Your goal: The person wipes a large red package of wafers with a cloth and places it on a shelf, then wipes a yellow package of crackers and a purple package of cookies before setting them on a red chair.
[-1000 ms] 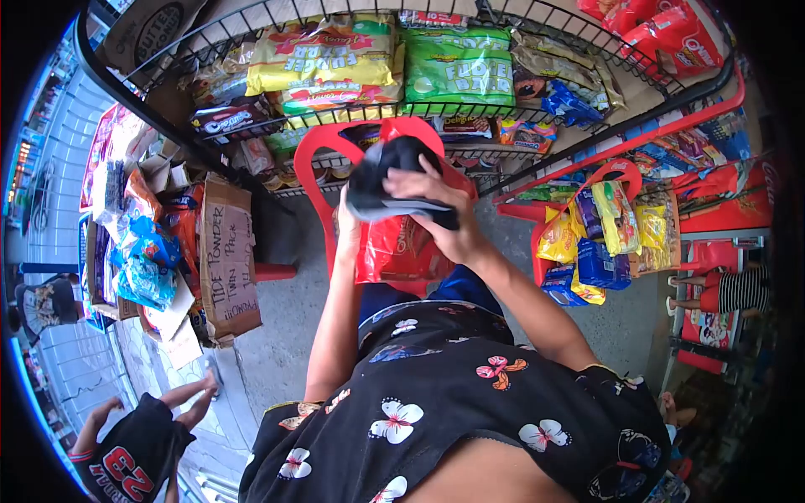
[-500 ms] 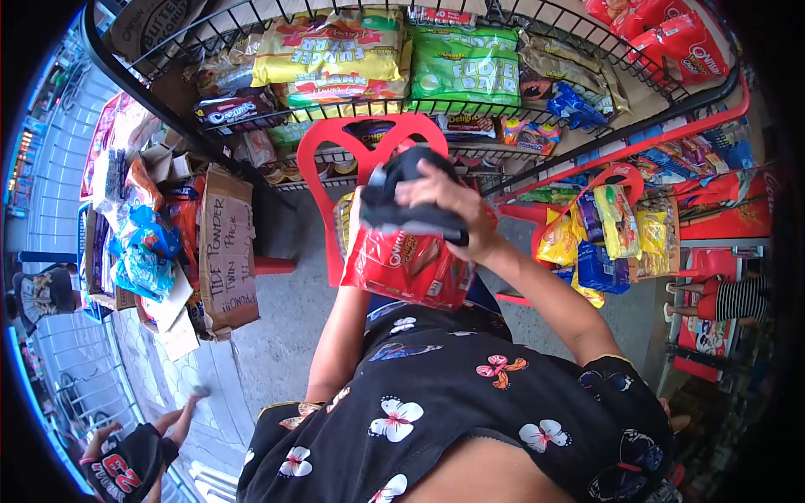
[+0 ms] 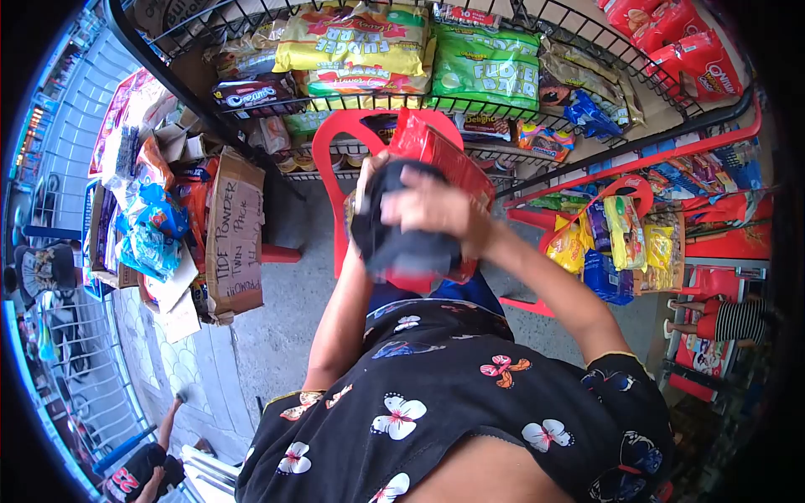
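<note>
A shiny red snack pack (image 3: 449,159) is held tilted in front of my body, above a red plastic chair (image 3: 331,142). My left hand (image 3: 371,170) grips its left side, with most of the fingers hidden behind the pack and the cloth. A bunched black cloth (image 3: 387,205) lies against the face of the pack, pressed there by my right hand (image 3: 432,205). Motion blurs the right fingers, but they are curled over the cloth.
Ahead, a black wire rack (image 3: 335,102) carries yellow Fudgee Barr packs (image 3: 356,50) and green ones (image 3: 486,71). A cardboard box (image 3: 235,235) of goods stands at left. Snack packs (image 3: 620,230) sit at right. A person in a black shirt (image 3: 138,474) is at lower left.
The red pack has been raised and tilted, its upper end now pointing toward the rack. My right hand has moved slightly, keeping the black cloth against it. The person at lower left has moved.
</note>
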Available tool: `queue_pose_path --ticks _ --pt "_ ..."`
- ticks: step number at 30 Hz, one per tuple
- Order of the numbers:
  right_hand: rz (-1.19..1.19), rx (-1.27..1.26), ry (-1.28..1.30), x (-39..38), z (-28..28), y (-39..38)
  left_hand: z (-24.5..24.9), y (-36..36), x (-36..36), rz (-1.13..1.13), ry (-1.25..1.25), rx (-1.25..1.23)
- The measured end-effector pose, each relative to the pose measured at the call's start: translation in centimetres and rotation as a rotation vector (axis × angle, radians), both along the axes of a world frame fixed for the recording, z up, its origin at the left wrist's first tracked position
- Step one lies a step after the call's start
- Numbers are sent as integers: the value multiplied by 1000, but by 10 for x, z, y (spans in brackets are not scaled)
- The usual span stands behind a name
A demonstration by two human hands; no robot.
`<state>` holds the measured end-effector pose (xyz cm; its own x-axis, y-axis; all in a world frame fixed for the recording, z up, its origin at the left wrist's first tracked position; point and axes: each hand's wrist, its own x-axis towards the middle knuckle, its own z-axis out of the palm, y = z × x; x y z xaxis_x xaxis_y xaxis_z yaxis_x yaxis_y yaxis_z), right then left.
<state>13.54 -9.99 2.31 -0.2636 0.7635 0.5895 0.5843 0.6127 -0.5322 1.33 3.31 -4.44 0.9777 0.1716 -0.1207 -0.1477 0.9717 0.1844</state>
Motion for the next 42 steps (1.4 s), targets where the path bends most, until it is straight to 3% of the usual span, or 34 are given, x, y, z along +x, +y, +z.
queue_pose_path --ticks 1,3,6,7,8,10,11,12,13,14,16,17,19,21,22,23,24,25,26,27,29,31,32,33,35,36,37,39,40,41,42 --pt "-112 32 -26 13 -3 10 -29 1 3 107 -155 -9" --pt "-326 27 23 27 -4 20 24 -19 3 224 -99 -122" --pt "-57 41 60 -28 1 1 -18 10 11 114 -282 -13" --pt "100 -7 -22 -35 4 -3 33 -5 1 68 28 -11" --pt "75 16 9 -28 0 1 2 -1 9 277 281 122" --pt "-94 49 54 -3 1 14 -16 11 5 190 99 49" --pt "-210 42 71 15 4 23 -11 9 15 367 68 92" --pt "-244 44 77 17 2 24 -21 16 17 368 256 159" --pt "-278 44 87 16 -1 24 -24 23 12 367 251 159" --pt "-163 31 87 -2 -2 19 -22 30 3 178 40 178" --pt "83 18 52 -39 -7 4 40 -12 4 449 325 249" --pt "165 -92 122 -44 -8 1 39 -11 4 334 237 24" --pt "246 -168 247 -44 5 -4 14 1 8 367 160 137" --pt "354 -339 487 -41 14 -14 25 -3 0 423 207 195" --pt "267 -393 491 -35 14 -19 23 5 -3 299 91 59" --pt "142 -229 586 -27 16 -18 19 10 -2 395 168 75" --pt "-179 -396 593 -14 18 -23 17 14 -6 398 137 47" --pt "-430 -330 746 -4 16 -15 15 17 -9 401 107 19" --pt "-685 -255 889 8 16 -4 32 14 -12 292 -95 -93" --pt "-903 -270 700 22 16 4 21 19 -10 447 -24 59" --pt "-816 -33 522 3 -16 21 14 20 -3 426 30 -34" --pt "-745 -164 -67 -65 5 2 -4 29 1 459 67 63" --pt "-640 -221 -22 -81 8 2 -4 29 -11 249 -165 -24" --pt "-535 -275 26 -88 9 3 -6 25 -8 316 -131 -37" --pt "-772 -188 -41 -52 -7 31 12 5 -2 531 23 -8" --pt "-955 -199 -17 -29 -24 43 -8 21 -3 405 -81 -68" --pt "-1041 -179 414 6 -60 61 9 14 -2 476 61 9" --pt "-943 -386 646 42 -95 45 12 18 -3 536 61 50" --pt "-916 -377 727 23 -87 35 -36 40 1 741 298 242" --pt "-887 -377 803 -8 -79 16 -28 48 -4 572 89 2" --pt "-899 -295 640 -46 -78 3 -17 45 -6 565 87 18"
